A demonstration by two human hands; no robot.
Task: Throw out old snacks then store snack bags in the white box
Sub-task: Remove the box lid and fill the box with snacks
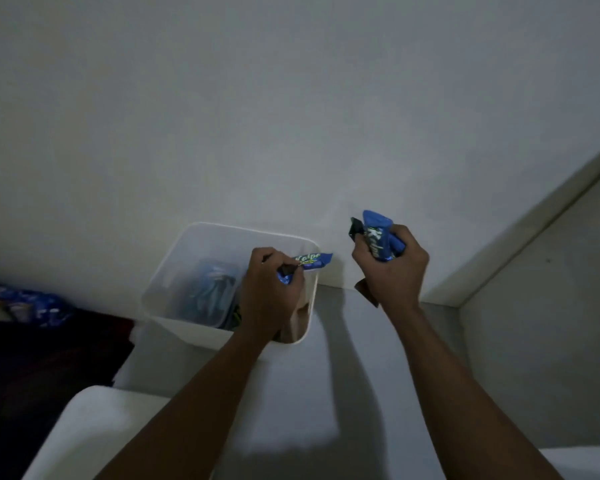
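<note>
A white box point(201, 237) stands on the floor against the wall, with blue snack bags point(208, 292) lying inside it. My left hand point(269, 292) hovers over the box's right side, shut on a small blue snack packet point(312, 261) that pokes out to the right. To the right of the box, my right hand point(390, 268) is raised and shut on a bunch of blue snack packets point(378, 237), with a dark wrapper edge point(355, 228) at their left.
More blue snack bags point(32, 306) lie on a dark surface at the far left. A white rounded edge point(94, 410) sits at the lower left. The pale wall fills the top; a skirting board point(534, 230) runs up to the right.
</note>
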